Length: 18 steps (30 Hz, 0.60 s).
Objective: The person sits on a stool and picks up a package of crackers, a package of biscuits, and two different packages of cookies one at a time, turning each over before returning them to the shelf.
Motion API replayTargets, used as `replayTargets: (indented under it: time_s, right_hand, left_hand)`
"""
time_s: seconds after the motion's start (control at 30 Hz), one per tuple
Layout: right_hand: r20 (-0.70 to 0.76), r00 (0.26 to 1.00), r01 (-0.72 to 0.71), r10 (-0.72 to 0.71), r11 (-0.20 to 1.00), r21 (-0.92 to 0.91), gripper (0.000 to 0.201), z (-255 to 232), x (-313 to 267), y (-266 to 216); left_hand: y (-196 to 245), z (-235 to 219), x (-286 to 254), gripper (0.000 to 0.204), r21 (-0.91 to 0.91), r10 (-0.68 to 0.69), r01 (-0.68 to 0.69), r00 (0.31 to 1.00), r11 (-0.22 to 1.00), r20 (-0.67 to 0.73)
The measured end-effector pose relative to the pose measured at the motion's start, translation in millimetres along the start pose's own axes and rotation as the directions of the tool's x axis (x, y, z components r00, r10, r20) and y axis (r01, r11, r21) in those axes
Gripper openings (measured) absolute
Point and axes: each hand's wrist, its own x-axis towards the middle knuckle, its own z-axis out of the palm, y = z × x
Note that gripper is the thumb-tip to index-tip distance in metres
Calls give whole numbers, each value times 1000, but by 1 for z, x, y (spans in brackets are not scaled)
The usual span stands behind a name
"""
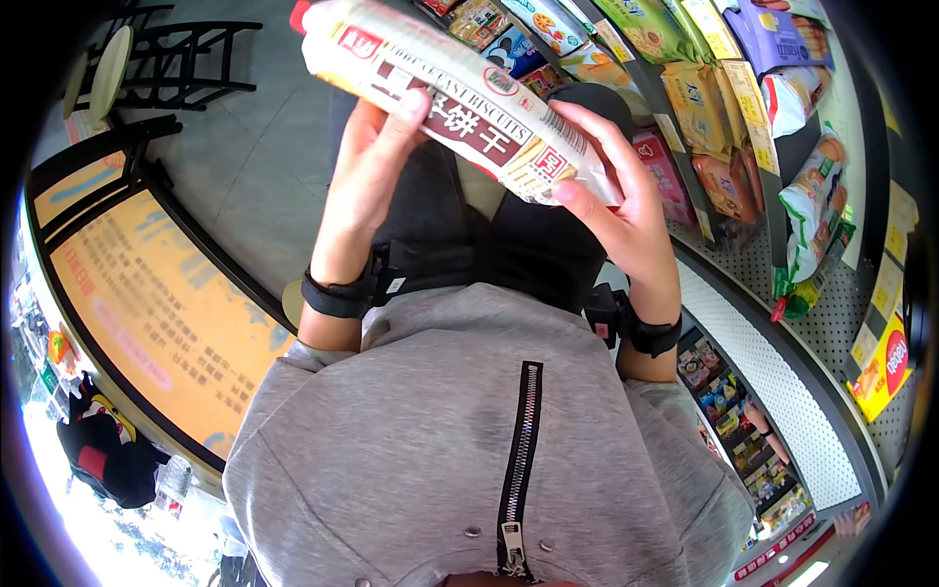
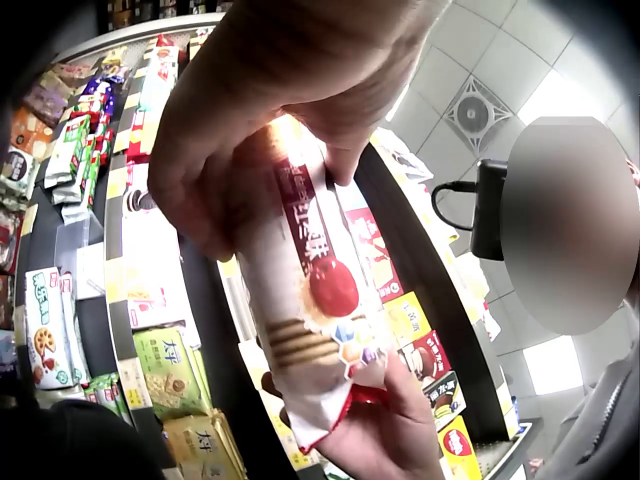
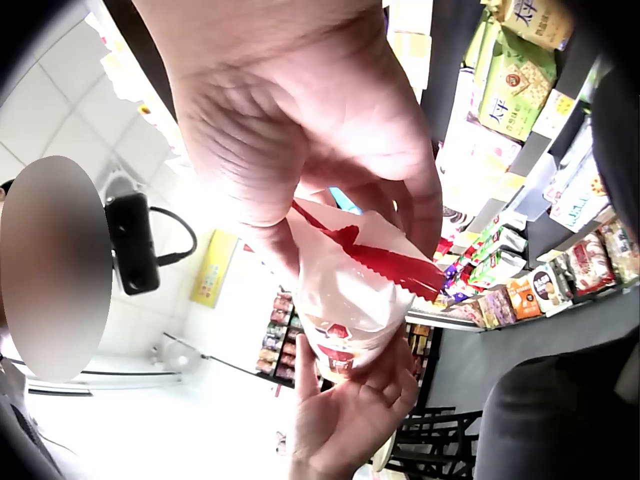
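both hands clasp the biscuit pack (image 1: 445, 98) in mid-air before the shelf (image 1: 743, 127): left hand (image 1: 377, 161) mid-pack, right hand (image 1: 626, 210) at its end; loose fingertips could let the slick wrapper slip floorward

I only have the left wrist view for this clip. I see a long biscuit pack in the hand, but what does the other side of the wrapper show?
Observer: In the head view the biscuit pack shows a dark red band with white lettering and a barcode.
Operator: Where does the right hand sit on it?
Observer: The right hand holds the crimped end nearest the person; the left hand grips the middle.
Operator: What is below the hands?
Observer: The person's grey zipped top, plus snack shelves to their right.
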Motion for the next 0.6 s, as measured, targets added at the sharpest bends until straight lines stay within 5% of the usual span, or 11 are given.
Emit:
replayTargets:
  time_s: [0.27, 0.6]
  right_hand:
    - [-166, 985, -19, 36, 994, 106, 40, -10, 5, -5]
    - [-169, 986, 18, 1, 994, 112, 38, -11, 6, -2]
  left_hand:
    - [4, -6, -2, 45, -176, 36, -35, 999, 984, 1]
    - [-1, -7, -6, 44, -120, 131, -132, 991, 984, -12]
